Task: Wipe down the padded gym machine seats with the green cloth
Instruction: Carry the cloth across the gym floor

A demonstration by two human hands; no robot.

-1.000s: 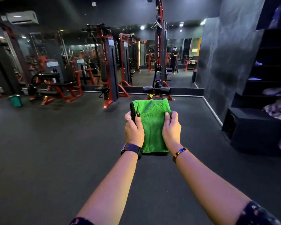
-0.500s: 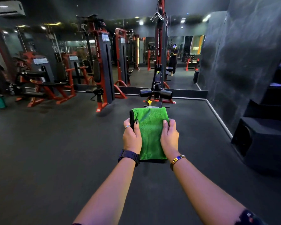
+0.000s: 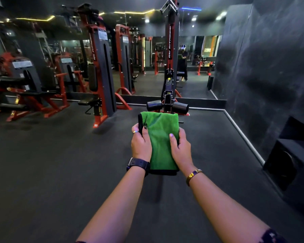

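As the person walked closer, the red cable machine (image 3: 170,67) loomed larger than a second before — wiping had not begun. Both the left hand (image 3: 141,144) and right hand (image 3: 181,148) held the folded green cloth (image 3: 161,137) aloft between them, fingers (image 3: 172,140) pinching its edges.

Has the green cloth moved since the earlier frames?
Yes. Gripped by left hand and right hand, the green cloth has advanced toward the roller pads, now larger.
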